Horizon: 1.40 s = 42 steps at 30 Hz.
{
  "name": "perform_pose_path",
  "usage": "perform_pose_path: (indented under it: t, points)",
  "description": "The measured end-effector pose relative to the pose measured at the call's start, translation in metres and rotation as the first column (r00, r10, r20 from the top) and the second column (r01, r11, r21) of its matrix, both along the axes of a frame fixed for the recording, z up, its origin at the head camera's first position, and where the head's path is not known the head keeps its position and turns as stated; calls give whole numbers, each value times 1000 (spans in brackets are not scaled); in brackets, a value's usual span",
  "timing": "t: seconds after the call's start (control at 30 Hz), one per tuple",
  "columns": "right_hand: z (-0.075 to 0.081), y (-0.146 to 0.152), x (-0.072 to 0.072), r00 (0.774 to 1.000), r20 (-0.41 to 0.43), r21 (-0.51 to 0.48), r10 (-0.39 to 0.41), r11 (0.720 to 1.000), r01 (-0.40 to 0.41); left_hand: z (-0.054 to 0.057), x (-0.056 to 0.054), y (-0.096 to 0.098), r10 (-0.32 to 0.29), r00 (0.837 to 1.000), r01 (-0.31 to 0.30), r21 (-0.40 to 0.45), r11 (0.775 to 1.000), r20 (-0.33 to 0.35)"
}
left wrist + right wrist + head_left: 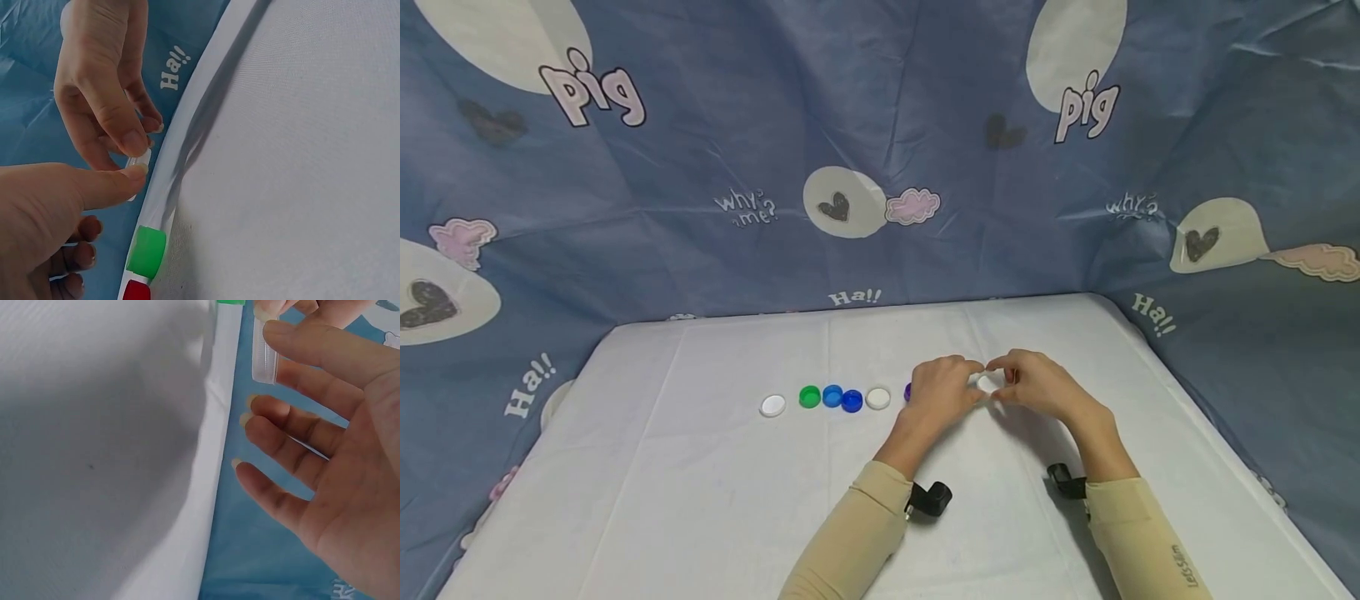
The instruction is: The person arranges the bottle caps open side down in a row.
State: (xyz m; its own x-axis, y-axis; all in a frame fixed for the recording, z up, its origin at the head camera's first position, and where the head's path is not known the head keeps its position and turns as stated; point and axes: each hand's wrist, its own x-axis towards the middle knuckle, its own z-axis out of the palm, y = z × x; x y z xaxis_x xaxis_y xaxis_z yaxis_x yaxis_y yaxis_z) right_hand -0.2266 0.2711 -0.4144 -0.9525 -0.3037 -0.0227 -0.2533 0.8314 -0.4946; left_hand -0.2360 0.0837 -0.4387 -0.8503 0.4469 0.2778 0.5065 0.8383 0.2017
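Both hands meet at a white bottle cap (990, 382) on the right half of the table, seen edge-on and ribbed in the right wrist view (264, 359). My left hand (942, 390) pinches its near side between thumb and fingers. From the other side, my right hand (1037, 383) grips it with thumb and forefinger, its other fingers loosely bent. A purple cap (907, 392) is mostly covered by the left hand. In the left wrist view a green cap (147, 252) and a red cap (136, 290) stand close below the hands.
Left of the hands runs a row of caps: white (877, 397), dark blue (852, 401), light blue (832, 396), green (809, 397) and another white cap (772, 406). They lie on a white-covered table (700, 500). A blue printed cloth (880, 108) hangs behind it.
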Motion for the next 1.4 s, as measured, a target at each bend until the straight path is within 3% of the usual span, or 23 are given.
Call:
perform_pose_path:
  t: [0.2, 0.4, 0.6, 0.77, 0.93, 1.17, 1.4]
  points:
    - [1, 4, 0, 1000, 12, -107, 26, 994, -24, 0, 0, -2, -15, 999, 13, -38, 999, -50]
    - [2, 11, 1, 996, 82, -208, 20, 978, -2, -1, -1, -4, -26, 982, 17, -48, 999, -186]
    - [2, 18, 0, 990, 141, -235, 25, 972, 9, 1, 0, -6, -43, 959, 34, -36, 999, -280]
    - [1, 19, 0, 987, 151, -230, 47, 973, -11, 1, 1, -7, -52, 951, 43, -36, 998, -306]
    - [1, 20, 0, 991, 128, -232, 48, 973, -17, -1, -1, -8, -22, 964, 20, -10, 1000, -264]
    - [3, 16, 0, 1000, -5, -267, -7, 964, 5, 0, -3, -10, 52, 992, -39, 108, 993, -117]
    - [3, 10, 0, 994, -109, -265, -23, 964, -7, 3, -2, -13, 62, 998, -65, 212, 975, 21]
